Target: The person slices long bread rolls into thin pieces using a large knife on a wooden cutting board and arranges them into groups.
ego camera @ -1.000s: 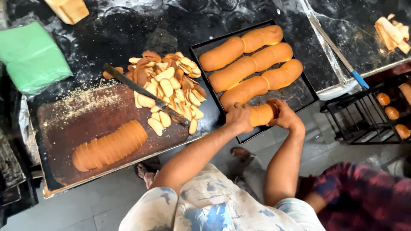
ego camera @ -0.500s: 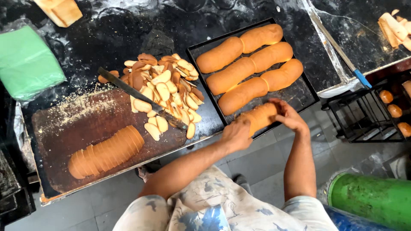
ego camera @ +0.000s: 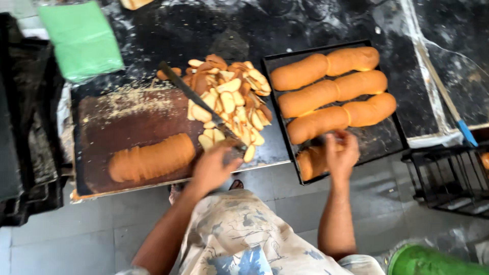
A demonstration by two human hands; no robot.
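Observation:
My left hand (ego camera: 213, 167) is at the front edge of the dark wooden cutting board (ego camera: 122, 127), its fingers curled over the handle of a long knife (ego camera: 193, 99). The knife lies across a heap of cut bread slices (ego camera: 229, 99). A sliced loaf (ego camera: 152, 158) still in loaf shape rests on the board to the left of this hand. My right hand (ego camera: 342, 153) grips a single brown loaf (ego camera: 311, 162) at the front of a black baking tray (ego camera: 387, 140). Three long loaves (ego camera: 331, 91) lie in rows behind it.
A green folded cloth (ego camera: 81, 38) lies at the back left on the black speckled counter (ego camera: 204, 30). A black wire rack (ego camera: 448, 178) stands to the right, and a blue-handled tool (ego camera: 461, 127) lies beside the tray. A green container (ego camera: 433, 262) sits at the lower right on the grey floor.
My left hand left the loaf in the tray and moved left to the knife handle. My right hand stayed on that loaf. The view shifted left.

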